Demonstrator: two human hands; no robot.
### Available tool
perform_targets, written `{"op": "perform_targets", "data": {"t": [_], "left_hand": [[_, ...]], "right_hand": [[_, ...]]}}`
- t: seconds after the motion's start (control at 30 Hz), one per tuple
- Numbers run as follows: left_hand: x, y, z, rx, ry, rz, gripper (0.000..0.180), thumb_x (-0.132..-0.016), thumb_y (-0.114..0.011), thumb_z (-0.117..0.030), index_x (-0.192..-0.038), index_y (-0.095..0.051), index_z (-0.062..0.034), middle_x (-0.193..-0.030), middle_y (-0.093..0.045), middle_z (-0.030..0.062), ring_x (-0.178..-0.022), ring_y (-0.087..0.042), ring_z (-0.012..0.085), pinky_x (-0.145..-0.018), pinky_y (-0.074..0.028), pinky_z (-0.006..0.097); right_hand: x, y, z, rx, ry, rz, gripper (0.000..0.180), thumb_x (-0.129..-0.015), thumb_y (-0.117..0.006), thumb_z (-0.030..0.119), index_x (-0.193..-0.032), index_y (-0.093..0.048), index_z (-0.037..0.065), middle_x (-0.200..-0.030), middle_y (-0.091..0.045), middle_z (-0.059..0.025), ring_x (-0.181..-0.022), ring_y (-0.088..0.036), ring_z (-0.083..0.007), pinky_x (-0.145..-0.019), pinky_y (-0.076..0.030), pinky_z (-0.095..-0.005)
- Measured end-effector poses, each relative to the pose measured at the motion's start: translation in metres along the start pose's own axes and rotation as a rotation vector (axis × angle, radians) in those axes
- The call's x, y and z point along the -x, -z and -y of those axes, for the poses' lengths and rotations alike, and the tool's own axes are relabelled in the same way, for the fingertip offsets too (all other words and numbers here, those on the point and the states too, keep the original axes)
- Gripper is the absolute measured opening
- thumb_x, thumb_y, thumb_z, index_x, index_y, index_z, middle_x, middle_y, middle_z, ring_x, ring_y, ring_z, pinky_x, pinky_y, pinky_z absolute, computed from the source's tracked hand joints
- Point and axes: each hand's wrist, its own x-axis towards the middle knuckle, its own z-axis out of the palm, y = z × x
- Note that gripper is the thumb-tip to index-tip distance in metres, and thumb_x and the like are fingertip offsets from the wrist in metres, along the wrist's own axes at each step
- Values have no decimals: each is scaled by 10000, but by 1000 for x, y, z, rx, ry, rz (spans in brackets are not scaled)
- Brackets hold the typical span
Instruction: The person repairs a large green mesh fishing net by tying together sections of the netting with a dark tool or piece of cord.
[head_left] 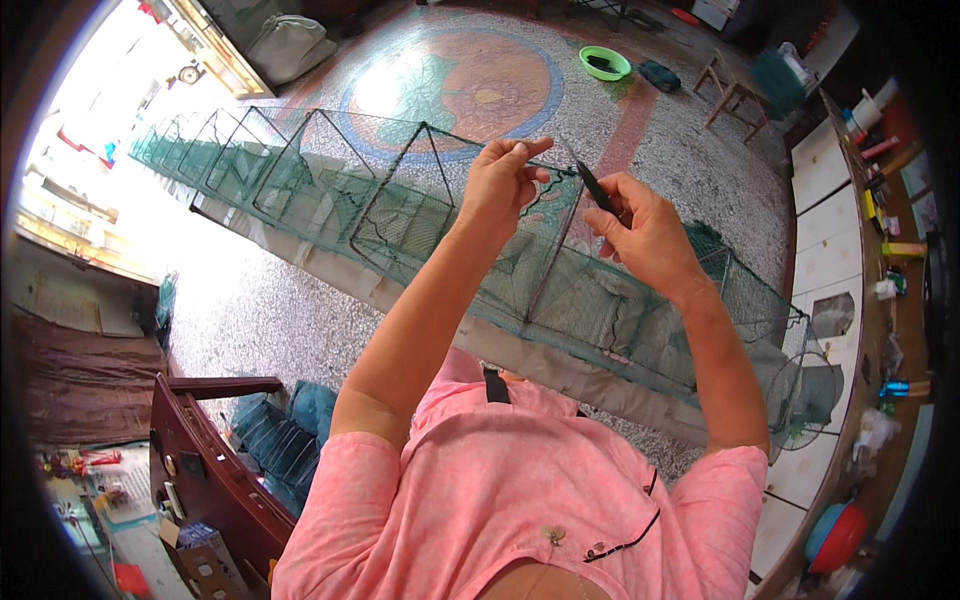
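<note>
A long green mesh net trap (400, 215) with dark square frames stretches across in front of me, from far left to near right. My right hand (640, 225) grips a slim black pointed tool (597, 187), shaped like a netting needle, tilted with its tip up and left. Just left of it, above the mesh, my left hand (503, 180) has thumb and index finger pressed together and other fingers partly curled. What it pinches, if anything, is too fine to make out. Dark cord runs along the net's upper edge below the hands.
A pale cloth-covered support (350, 285) lies under the net. Beyond are a green basin (605, 64) and a wooden stool (735, 95). A cluttered counter (905, 290) lines the right; a dark red wooden chair (200, 460) stands at lower left.
</note>
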Motion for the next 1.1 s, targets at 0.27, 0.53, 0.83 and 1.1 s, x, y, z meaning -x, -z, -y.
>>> {"op": "perform_targets", "data": {"t": [0.27, 0.53, 0.83, 1.1], "left_hand": [[-10, 0, 7, 92, 74, 95, 78, -958, -474, -120, -926, -464, -50, -948, -576, 124, -573, -420, 104, -448, -320, 195], [-7, 8, 11, -74, 98, 180, 110, -965, -489, -179, -956, -484, -70, -684, -395, -16, -506, -329, 58, -420, -227, 201], [-2, 6, 12, -269, -17, 80, 100, -931, -540, -154, -971, -509, -68, -637, -363, -53, -515, -295, 34, -442, -218, 190], [6, -6, 18, -589, -217, 121, 55, -960, -492, -111, -936, -482, -63, -697, -439, -3, -606, -375, 65, -537, -342, 228]], "right_hand": [[1, 16, -5, -181, -247, 249, 167, -897, -593, 163, -989, -568, 27, -713, -578, -11, -526, -555, -69, -455, -426, -201], [8, 36, -4, -138, -300, 193, 153, -904, -557, 121, -1020, -575, 22, -725, -555, 10, -561, -518, -48, -495, -417, -200], [25, 80, -17, -121, -262, 278, 209, -933, -575, 213, -1012, -573, 20, -776, -567, 30, -666, -456, -30, -611, -393, -180], [15, 94, -71, -161, -109, -374, 263, -991, -451, 264, -1131, -548, 63, -883, -627, -12, -698, -583, -84, -599, -462, -210]]}}
